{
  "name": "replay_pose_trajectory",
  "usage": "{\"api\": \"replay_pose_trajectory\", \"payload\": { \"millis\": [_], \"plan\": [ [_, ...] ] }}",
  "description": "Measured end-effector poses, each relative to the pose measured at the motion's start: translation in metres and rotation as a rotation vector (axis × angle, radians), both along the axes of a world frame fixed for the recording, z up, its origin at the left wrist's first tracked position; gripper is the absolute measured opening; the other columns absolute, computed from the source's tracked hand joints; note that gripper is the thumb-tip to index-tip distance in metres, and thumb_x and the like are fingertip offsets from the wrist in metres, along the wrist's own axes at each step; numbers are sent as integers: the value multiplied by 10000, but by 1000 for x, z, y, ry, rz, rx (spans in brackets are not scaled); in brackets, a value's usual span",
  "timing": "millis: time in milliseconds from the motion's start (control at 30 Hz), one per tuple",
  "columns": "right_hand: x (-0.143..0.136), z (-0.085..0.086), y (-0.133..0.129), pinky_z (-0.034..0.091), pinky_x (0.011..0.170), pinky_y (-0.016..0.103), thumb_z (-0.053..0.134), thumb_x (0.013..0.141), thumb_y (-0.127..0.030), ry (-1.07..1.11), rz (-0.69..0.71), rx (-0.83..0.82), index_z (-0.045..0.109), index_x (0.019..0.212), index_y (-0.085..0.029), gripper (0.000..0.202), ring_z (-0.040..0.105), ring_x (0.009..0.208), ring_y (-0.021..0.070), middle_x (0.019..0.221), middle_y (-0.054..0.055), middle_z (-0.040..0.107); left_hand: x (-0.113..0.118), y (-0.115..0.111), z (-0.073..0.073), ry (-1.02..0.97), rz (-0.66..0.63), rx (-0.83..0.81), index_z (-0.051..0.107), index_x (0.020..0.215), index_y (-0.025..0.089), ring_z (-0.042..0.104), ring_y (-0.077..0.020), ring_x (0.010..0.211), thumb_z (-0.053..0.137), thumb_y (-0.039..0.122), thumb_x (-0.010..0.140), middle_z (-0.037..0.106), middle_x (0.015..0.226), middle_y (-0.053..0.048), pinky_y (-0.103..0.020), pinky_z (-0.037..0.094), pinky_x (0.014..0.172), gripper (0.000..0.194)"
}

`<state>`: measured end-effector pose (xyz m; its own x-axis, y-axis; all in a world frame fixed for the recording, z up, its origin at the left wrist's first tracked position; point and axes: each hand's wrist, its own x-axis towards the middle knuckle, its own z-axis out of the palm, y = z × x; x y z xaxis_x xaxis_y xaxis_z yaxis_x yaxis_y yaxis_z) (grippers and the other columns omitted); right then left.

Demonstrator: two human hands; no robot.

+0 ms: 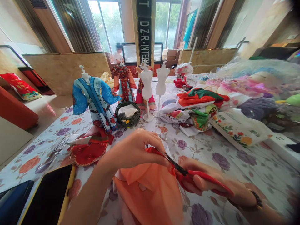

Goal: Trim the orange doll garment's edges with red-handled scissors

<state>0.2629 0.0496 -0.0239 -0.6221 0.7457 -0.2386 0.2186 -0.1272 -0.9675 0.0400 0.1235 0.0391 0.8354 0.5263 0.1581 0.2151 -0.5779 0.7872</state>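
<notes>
Orange fabric (150, 190) with a red edge hangs below my hands over the flowered tablecloth (201, 150). My left hand (140, 148) is closed on the upper edge of the fabric, fingers bent over it. In my right hand (199, 181) are red-handled scissors (208, 178), their dark blades pointing up and left at the red edge beside my left fingertips. The blade tips are partly hidden by the cloth and fingers. Dark red cloth (90, 150) lies left of my left hand.
A phone (48, 197) lies at the front left. Behind my hands are a dark basket (127, 114), a blue dressed form (93, 97) and bare white mannequins (147, 81). Folded cloths (201, 100) and a flowered box (239, 128) are at the right. A person sits far back.
</notes>
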Motion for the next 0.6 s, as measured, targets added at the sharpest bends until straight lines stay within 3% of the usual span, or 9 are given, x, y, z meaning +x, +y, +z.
{"api": "replay_pose_trajectory", "payload": {
  "millis": [133,267,600],
  "plan": [
    [-1,5,0,260,511,271,443,752,-792,12,3,11,421,707,-187,607,284,551,93,634,-46,332,1,0,1,11,-3,-15,719,700,125,552,-113,689,708,265,772,680,688,-31,-228,456,671,157],
    [-3,7,-2,246,508,270,452,756,-781,52,-5,-3,460,779,-176,606,265,539,86,635,-50,326,0,-1,0,16,-3,-15,722,710,133,549,-116,688,699,288,781,681,693,-32,-234,455,667,172],
    [-5,3,-4,192,488,263,480,772,-745,52,-37,-33,413,721,-187,564,248,536,80,640,-48,319,0,1,-1,11,-6,-26,718,717,128,558,-111,694,721,233,760,677,695,-25,-223,457,665,114]
  ]
}}
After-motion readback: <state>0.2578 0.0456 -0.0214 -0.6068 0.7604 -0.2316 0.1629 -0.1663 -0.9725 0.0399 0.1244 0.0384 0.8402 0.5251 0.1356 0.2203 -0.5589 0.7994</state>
